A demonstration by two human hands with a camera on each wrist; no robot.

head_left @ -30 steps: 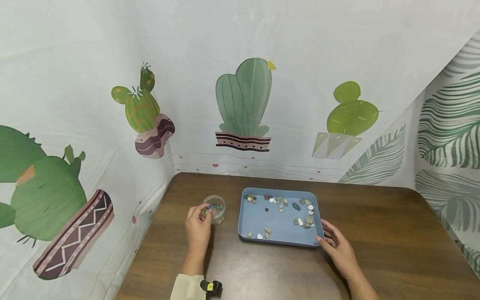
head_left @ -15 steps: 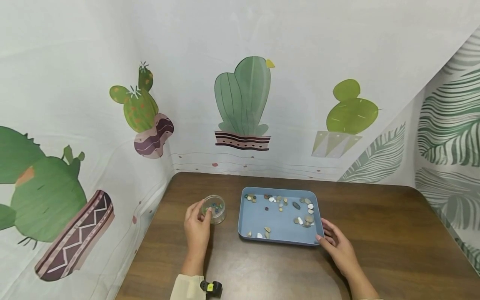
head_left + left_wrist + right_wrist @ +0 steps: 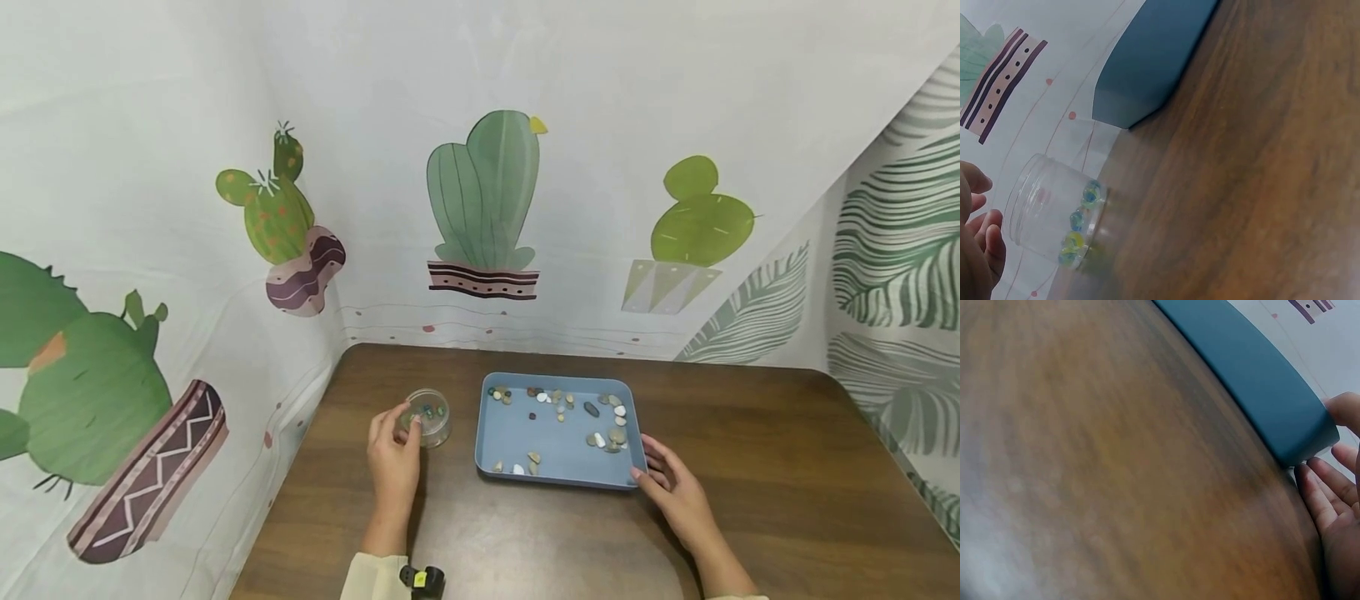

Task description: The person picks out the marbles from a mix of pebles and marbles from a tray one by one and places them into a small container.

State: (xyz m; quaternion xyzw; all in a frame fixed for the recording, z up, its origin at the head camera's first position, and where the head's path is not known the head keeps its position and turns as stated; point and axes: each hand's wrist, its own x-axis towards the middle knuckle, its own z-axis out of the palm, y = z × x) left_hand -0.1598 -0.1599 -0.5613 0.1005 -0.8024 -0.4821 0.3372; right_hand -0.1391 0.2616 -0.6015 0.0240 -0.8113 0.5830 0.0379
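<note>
My left hand (image 3: 393, 462) is at the near left side of a clear round jar (image 3: 437, 435), thumb and fingertips right at its rim. In the left wrist view the fingers lie apart by the jar's mouth, with nothing seen between them. Several blue, green and yellow glass marbles (image 3: 1076, 220) rest on the jar's bottom. My right hand (image 3: 681, 504) holds the near right corner of a blue tray (image 3: 558, 450), thumb on the rim and the other fingers under and beside the corner, as the right wrist view also shows.
Small stones lie in groups in the tray, among them a dark grey oval pebble (image 3: 592, 410) and a white pebble (image 3: 518, 469). The brown wooden table (image 3: 525, 542) ends at the back against a white cloth (image 3: 600, 100) printed with cacti.
A second ago the left fingers pinched a small dark blue marble over the jar; it is gone from them now and the fingers are at the rim. The right hand and tray stay put.
</note>
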